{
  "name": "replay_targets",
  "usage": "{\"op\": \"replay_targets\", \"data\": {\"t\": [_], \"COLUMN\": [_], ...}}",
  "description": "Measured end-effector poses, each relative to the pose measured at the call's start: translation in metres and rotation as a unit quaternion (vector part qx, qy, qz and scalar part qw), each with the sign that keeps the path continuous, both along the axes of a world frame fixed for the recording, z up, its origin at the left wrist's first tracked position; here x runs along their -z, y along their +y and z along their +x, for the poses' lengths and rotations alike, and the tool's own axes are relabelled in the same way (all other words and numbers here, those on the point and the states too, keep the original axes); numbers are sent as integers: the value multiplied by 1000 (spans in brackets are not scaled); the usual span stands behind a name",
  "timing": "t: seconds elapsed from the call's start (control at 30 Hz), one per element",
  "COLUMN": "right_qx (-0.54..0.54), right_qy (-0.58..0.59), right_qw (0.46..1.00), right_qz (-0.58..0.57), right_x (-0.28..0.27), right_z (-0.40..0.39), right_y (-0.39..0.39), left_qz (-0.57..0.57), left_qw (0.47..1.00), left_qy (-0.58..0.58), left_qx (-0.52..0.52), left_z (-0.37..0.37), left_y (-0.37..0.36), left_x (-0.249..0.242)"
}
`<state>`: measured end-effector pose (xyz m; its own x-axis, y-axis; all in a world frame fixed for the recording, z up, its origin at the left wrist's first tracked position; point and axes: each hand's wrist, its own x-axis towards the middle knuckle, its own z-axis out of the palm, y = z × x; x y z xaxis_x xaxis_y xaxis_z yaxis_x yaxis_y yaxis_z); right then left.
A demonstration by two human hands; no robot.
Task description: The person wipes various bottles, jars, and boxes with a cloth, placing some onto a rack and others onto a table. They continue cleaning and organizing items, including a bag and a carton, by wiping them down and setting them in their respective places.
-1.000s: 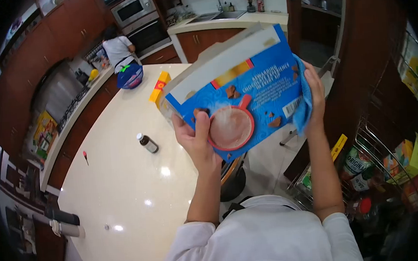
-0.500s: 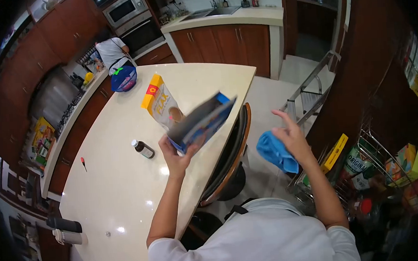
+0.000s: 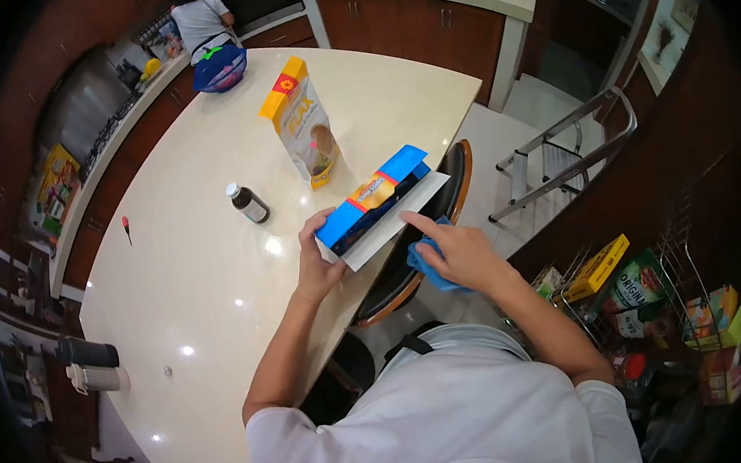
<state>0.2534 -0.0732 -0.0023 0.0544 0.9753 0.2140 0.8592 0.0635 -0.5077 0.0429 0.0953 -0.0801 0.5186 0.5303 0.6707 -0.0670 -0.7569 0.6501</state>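
Observation:
A blue box [image 3: 375,195] with an orange label and a raised pale flap is held at its lower left end by my left hand [image 3: 315,265]. My right hand [image 3: 465,260] has its index finger extended to the box's flap, while its other fingers hold a blue cloth [image 3: 432,262] below. Beyond the box, a yellow and white flax bag [image 3: 306,125] stands upright on the cream counter [image 3: 193,242]. A small dark bottle [image 3: 248,203] with a white cap stands left of the box.
A blue bowl-shaped item [image 3: 220,68] sits at the counter's far end, near another person [image 3: 201,25]. Two flasks [image 3: 99,377] stand at left. Black chairs [image 3: 452,184] line the right edge. A step ladder [image 3: 565,156] and wire racks of groceries [image 3: 629,292] are at right.
The box has turned, so its blue and orange side faces up. My right hand has moved left with the cloth, and its index finger has come to the box's flap.

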Motion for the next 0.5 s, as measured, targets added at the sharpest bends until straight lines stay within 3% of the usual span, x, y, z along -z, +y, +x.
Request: {"op": "replay_targets", "data": {"t": [0.13,0.27,0.33,0.37,0.47,0.5], "right_qx": [-16,-7,7,16,9,12], "right_qy": [-31,-37,-29,-22,9,23], "right_qw": [999,999,1000,999,1000,1000], "right_qz": [19,33,4,-30,-9,-18], "right_x": [6,1,-12,-18,-7,-13], "right_z": [2,1,-2,-3,2,2], "right_y": [1,1,-7,-12,-26,-33], "left_qz": [-95,-83,-180,-177,-166,-215], "left_qw": [994,994,980,981,971,963], "left_qy": [10,41,-47,-48,-39,-54], "left_qx": [-54,-66,-70,-58,-166,-151], "left_z": [4,11,20,21,36,41], "left_y": [-2,9,16,21,38,57], "left_x": [-13,-13,-8,-7,-5,9]}}
